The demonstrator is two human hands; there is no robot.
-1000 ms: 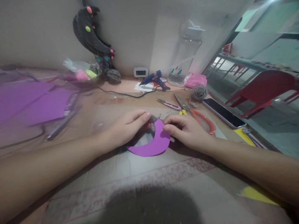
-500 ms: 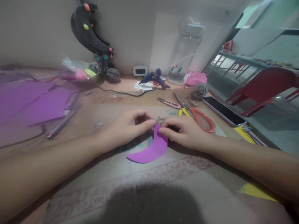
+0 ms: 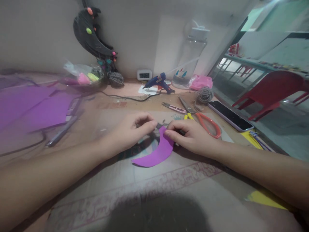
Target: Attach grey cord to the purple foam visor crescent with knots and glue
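A purple crescent-shaped foam piece [image 3: 158,153] lies on the table in front of me. My left hand [image 3: 131,132] has its fingers pinched together at the crescent's upper tip, on a small grey thing I cannot make out. My right hand [image 3: 190,137] is curled, its fingertips pressing on the same tip from the right. Both hands almost touch each other there.
Orange-handled scissors [image 3: 205,120], a small pink cutter [image 3: 174,108], a ball of twine [image 3: 204,95], a phone [image 3: 229,116] and a blue glue gun [image 3: 158,82] lie behind my hands. Purple foam sheets [image 3: 41,109] lie left. A red chair [image 3: 272,93] stands right.
The crescent has turned and its far tip has been drawn closer between my fingers. My left hand's fingers have curled from flat into a pinch.
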